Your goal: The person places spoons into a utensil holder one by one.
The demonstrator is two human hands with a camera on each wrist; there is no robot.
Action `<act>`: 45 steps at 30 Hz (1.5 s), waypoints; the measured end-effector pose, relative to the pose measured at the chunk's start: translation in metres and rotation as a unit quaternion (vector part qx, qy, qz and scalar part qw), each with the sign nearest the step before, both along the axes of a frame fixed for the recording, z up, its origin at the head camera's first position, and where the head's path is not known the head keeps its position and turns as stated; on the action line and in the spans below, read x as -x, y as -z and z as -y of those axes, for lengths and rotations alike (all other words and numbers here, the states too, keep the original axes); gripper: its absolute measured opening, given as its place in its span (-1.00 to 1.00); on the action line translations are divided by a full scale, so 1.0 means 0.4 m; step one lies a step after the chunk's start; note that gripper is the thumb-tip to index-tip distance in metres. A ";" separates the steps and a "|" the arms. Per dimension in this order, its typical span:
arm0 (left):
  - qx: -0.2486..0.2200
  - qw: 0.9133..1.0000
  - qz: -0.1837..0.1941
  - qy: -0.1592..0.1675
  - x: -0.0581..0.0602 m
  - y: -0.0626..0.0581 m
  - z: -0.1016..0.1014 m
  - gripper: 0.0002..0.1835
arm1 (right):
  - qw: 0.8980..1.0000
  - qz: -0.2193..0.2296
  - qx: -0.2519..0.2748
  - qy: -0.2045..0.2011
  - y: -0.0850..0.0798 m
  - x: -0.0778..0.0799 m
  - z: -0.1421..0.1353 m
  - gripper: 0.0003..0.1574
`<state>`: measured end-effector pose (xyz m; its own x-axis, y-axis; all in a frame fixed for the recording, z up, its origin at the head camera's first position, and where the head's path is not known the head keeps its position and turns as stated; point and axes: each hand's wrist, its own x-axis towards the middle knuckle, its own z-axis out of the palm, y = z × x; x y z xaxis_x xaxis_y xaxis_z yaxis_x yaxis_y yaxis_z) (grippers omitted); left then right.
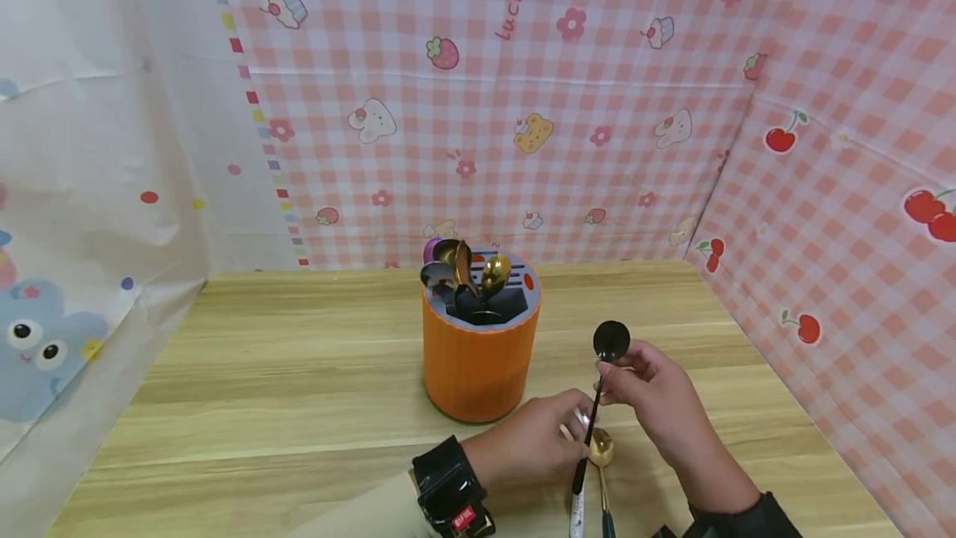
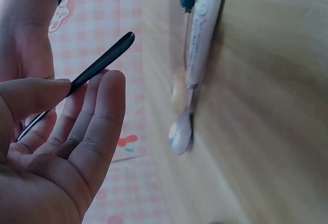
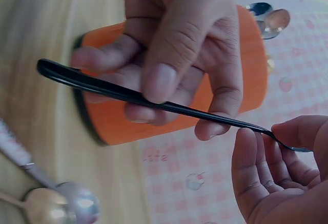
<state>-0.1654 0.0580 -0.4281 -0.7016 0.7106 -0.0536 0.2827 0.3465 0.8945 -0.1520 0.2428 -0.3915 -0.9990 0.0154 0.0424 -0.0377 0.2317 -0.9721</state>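
Observation:
Between both hands a black spoon (image 1: 612,340) is held above the table, its round bowl up and away from the body. My right hand (image 1: 660,401) pinches it just below the bowl with thumb and fingers. Lower down, the left hand (image 1: 534,437) pinches the handle between thumb and fingers, as the right wrist view shows. Under the hands lie two more spoons side by side: a gold spoon (image 1: 601,447) with a dark green handle, and a silver spoon (image 2: 180,134) with a white patterned handle (image 2: 205,34).
An orange ribbed utensil holder (image 1: 481,372) stands left of the hands, with a grey slotted top. Several spoons, gold (image 1: 496,272) and dark among them, poke out of it. Pink checked cloth (image 1: 478,164) hangs behind and to the right of the wooden table (image 1: 299,372).

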 end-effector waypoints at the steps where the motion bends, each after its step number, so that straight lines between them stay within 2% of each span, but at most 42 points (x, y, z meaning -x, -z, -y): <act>1: -0.002 1.000 0.004 -0.001 0.001 -0.007 0.002 -0.65 | 1.000 -0.006 0.001 -0.004 -0.010 0.003 0.001 -0.58; 5: -0.013 1.000 0.021 -0.014 0.005 -0.037 0.014 -0.62 | 0.999 -0.034 -0.001 -0.018 -0.050 0.017 0.011 -0.56; 8: -0.020 0.999 0.017 -0.025 0.006 -0.068 0.026 -0.59 | 0.998 -0.054 -0.005 -0.023 -0.082 0.027 0.021 -0.58; 18: -0.011 0.998 -0.062 -0.019 0.016 -0.168 0.075 -0.51 | 0.992 -0.111 -0.032 -0.046 -0.192 0.051 0.065 -0.63; 22: -0.013 0.995 -0.093 -0.028 0.020 -0.204 0.093 -0.53 | 0.990 -0.129 -0.033 -0.051 -0.233 0.059 0.085 -0.64; 27: -0.012 0.992 -0.121 -0.043 0.026 -0.243 0.113 -0.55 | 0.986 -0.155 -0.017 -0.063 -0.278 0.072 0.112 -0.68; 34: -0.005 0.986 -0.160 -0.045 0.034 -0.305 0.140 -0.55 | 0.979 -0.189 -0.001 -0.081 -0.337 0.084 0.139 -0.69; 40: 0.021 0.977 -0.205 -0.056 0.049 -0.360 0.162 -0.55 | 0.969 -0.219 0.051 -0.104 -0.381 0.095 0.158 -0.71; 45: 0.018 0.971 -0.226 -0.071 0.063 -0.388 0.172 -0.58 | 0.963 -0.240 0.059 -0.112 -0.408 0.101 0.174 -0.66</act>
<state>-0.1905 -0.0109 -0.2728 -0.7492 0.6089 0.2605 0.5918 0.4389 0.6761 -0.1926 0.1733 -0.2282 -0.8441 -0.1648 0.5103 -0.5244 0.0547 -0.8497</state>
